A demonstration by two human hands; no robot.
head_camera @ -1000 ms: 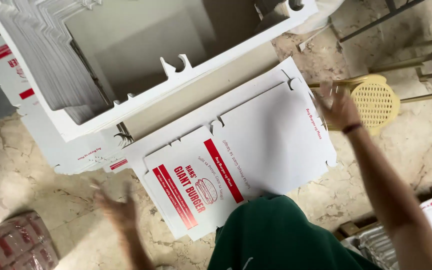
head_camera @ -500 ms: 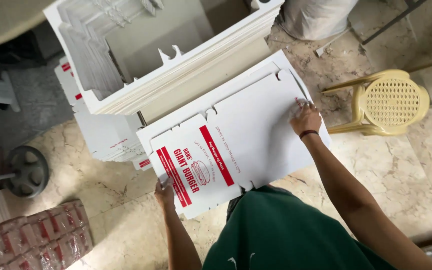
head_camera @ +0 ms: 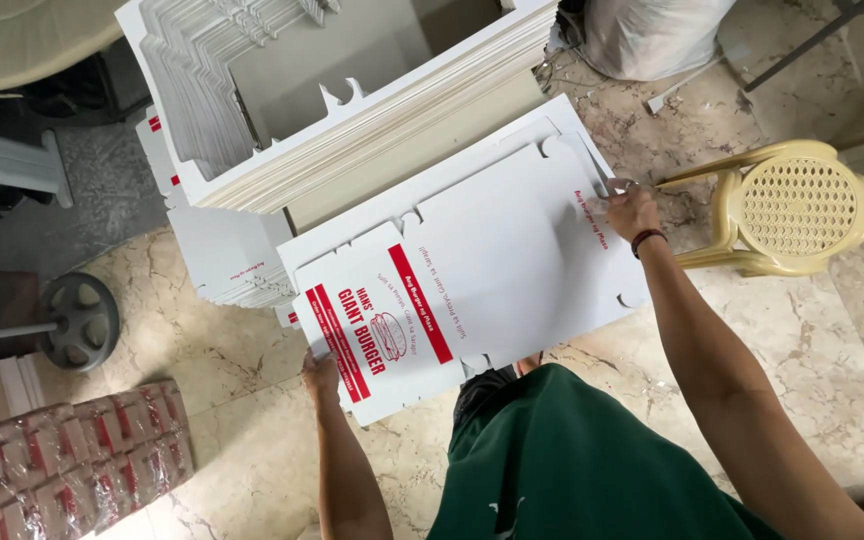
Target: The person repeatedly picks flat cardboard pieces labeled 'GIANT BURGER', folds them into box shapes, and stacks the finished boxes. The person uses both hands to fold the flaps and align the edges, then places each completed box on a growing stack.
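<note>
Marble floor [head_camera: 832, 330]; yellow plastic chair [head_camera: 797, 205]; stacks of white flat sheets [head_camera: 372, 120]. One flat cardboard box blank [head_camera: 492, 270], white with red print, lies over the lap. Probably light, stiff, bendy at creases; best held by the edges. Left hand [head_camera: 320, 375] pinches the near corner, right hand [head_camera: 632, 210] pinches the far edge, arms spread.

Looks like a small packaging workshop: big stacks of flat die-cut box blanks [head_camera: 372, 130] at 12 o'clock, shrink-wrapped bundles [head_camera: 72, 465] at 8, plastic chair [head_camera: 787, 205] at 3, on a marble floor [head_camera: 832, 340].
</note>
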